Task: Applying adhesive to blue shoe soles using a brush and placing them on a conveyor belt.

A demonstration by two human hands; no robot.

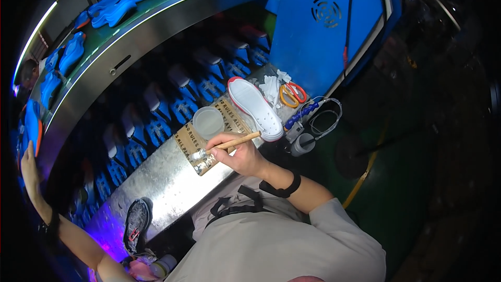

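Observation:
My right hand [244, 157] grips a wooden-handled brush [235, 142], its pale bristles down at the printed cardboard [182, 143] on the metal bench. Just beyond that hand stands a translucent round cup [209, 123] with pale contents. A white shoe sole with a red edge [255, 105] lies past the cup, to its right. Far off at the left rim, my left hand [31, 169] is closed around the lower end of a blue shoe last with an orange underside [34, 125], beside the belt. Part of its grip is hidden.
More blue lasts [112, 10] lie along the green belt [99, 42]. Racked blue lasts fill the space under it. Orange-handled scissors [290, 96], crumpled white paper [271, 90] and a corded blue tool [301, 115] sit at right. A dark shoe upper [137, 224] lies on the bench [156, 193].

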